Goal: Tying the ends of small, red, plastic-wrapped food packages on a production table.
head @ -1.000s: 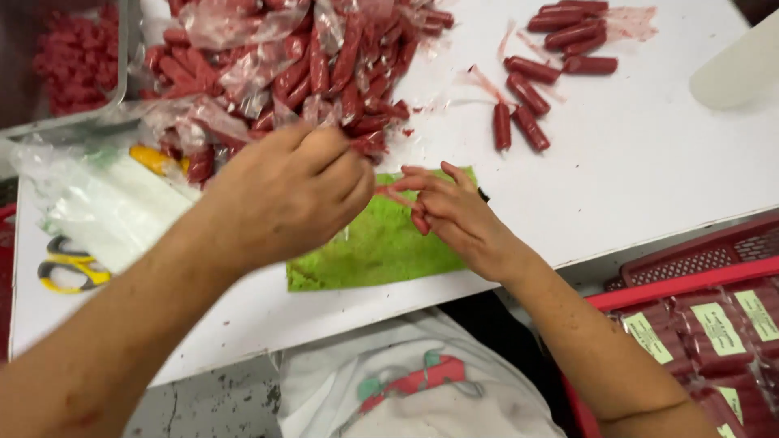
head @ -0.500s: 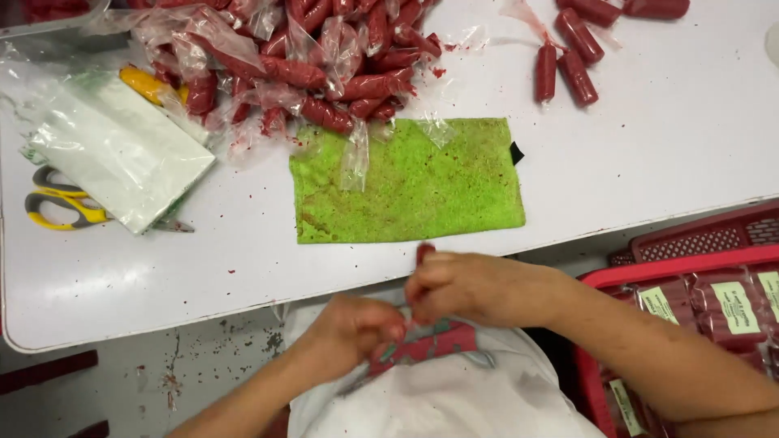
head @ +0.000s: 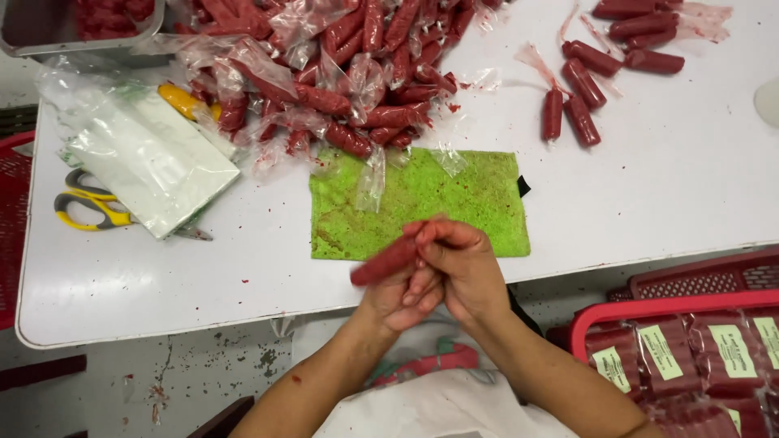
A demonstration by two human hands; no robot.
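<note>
Hands meet at the white table's [head: 649, 203] near edge: right hand [head: 466, 268] and left hand [head: 402, 296] pinch a dark red sausage-shaped stick [head: 385, 261], slanting down-left, over the green cloth [head: 422, 203].

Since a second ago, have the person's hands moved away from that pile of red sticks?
Yes. Both hands, left hand and right hand, have come back toward the person's body, from the wrapped pile to the near edge of the green cloth, together holding one red stick.

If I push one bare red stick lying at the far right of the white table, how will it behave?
The short red cylindrical stick would probably roll, being round. It likely smears: red crumbs spot the white table. It looks firm, since the one in both hands stays straight.
</note>
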